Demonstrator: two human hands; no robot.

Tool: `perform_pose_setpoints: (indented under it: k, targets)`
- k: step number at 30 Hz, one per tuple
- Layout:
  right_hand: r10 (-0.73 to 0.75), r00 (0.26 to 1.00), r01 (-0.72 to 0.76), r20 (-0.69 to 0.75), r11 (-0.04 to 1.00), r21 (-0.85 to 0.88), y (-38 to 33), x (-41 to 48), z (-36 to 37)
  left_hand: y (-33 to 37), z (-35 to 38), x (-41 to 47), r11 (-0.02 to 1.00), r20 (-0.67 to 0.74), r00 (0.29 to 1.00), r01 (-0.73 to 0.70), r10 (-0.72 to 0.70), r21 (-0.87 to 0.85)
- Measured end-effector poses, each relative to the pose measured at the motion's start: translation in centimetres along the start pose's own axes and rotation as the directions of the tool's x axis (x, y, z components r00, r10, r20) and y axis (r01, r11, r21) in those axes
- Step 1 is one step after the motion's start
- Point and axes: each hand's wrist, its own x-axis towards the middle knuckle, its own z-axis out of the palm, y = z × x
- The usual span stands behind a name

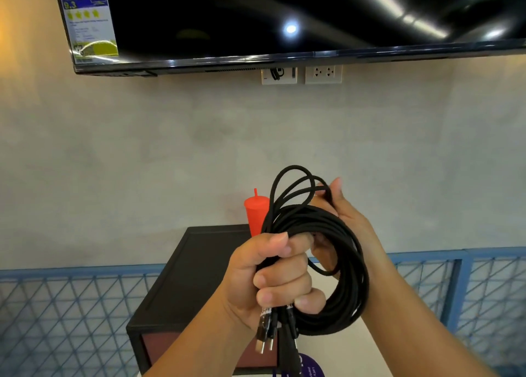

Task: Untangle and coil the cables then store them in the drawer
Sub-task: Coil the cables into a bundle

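A bundle of black cables (338,263) is coiled into a ring in front of me, held up in the air. My left hand (273,280) is clenched around the left side of the coil, with several plug ends (267,334) hanging below the fist. My right hand (341,214) pinches loose loops at the top right of the coil, its fingers partly hidden behind the cables. Below the hands stands a black drawer cabinet (182,285) with a brown front; whether its drawer is open I cannot tell.
A red cup with a straw (254,211) stands on the cabinet's far edge. A television (284,18) hangs on the wall above two socket plates (301,75). A blue mesh railing (71,314) runs left and right. A purple round object (311,366) lies at the bottom.
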Motion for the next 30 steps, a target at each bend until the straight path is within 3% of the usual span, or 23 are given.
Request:
perform_pose_setpoints:
  k: [3,5,10,14,17,19,22,26,30]
  targets:
    - [0.277,0.957,-0.289,0.090,0.937,0.198,0.3,-0.9,0.2,0.0,-0.3,-0.2,0.999,0.026,0.999,0.037,-0.037,0.027]
    - [0.386,0.908,-0.414,0.165,0.887,0.204,0.6,-1.4,-0.3,0.1,-0.8,-0.5,0.995,0.014,0.997,0.073,-0.074,0.069]
    - [0.368,0.929,-0.369,0.025,0.929,0.035,1.6,-2.0,-1.5,1.2,-1.4,-1.2,0.988,-0.226,0.974,0.051,-0.016,0.148]
    - [0.155,0.987,-0.155,-0.052,0.988,-0.013,1.9,-2.6,-1.4,1.7,-1.6,-1.2,0.951,-0.512,0.855,0.083,0.085,0.296]
    - [0.129,0.992,-0.127,0.004,0.979,-0.159,2.0,-2.8,-2.3,1.3,-1.6,-1.1,0.923,-0.610,0.783,0.135,0.123,0.359]
    - [0.132,0.990,-0.112,0.042,0.941,-0.321,1.9,-2.8,-2.9,1.2,-1.8,-1.1,0.901,-0.649,0.748,0.179,0.136,0.396]
    - [0.175,0.985,-0.143,-0.002,0.795,-0.589,2.0,-2.9,-3.2,1.3,-2.0,-1.1,0.885,-0.678,0.713,0.183,0.180,0.428]
    - [0.167,0.974,-0.225,-0.150,0.734,-0.641,2.7,-2.6,-3.1,0.8,-2.2,-0.8,0.852,-0.701,0.668,0.194,0.248,0.486]
    - [0.145,0.965,-0.260,-0.219,0.651,-0.713,3.3,-2.8,-3.2,1.2,-2.3,-0.5,0.826,-0.741,0.577,0.189,0.344,0.531]
